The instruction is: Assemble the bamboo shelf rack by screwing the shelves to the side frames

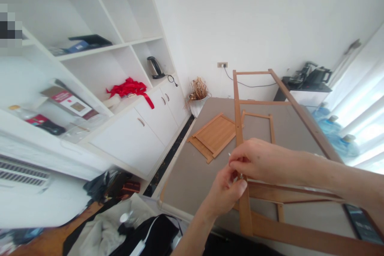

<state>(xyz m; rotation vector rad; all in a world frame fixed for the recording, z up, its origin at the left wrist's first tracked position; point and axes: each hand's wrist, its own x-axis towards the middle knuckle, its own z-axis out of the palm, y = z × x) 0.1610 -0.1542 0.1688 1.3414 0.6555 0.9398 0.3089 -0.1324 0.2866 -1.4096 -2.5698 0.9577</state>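
Observation:
A wooden frame of thin light-brown rails stands tilted on a grey table. My left hand is closed around the frame's near upright rail from below. My right hand reaches in from the right with its fingers pinched on a small metal piece against that same rail. I cannot make out what the metal piece is. Both hands touch each other at the rail.
Slatted wooden panels lie flat on the table's far left. A phone rests at the table's right edge. White shelves and cabinets stand left with a kettle. Bags and cloths lie on the floor. Water bottles stand right.

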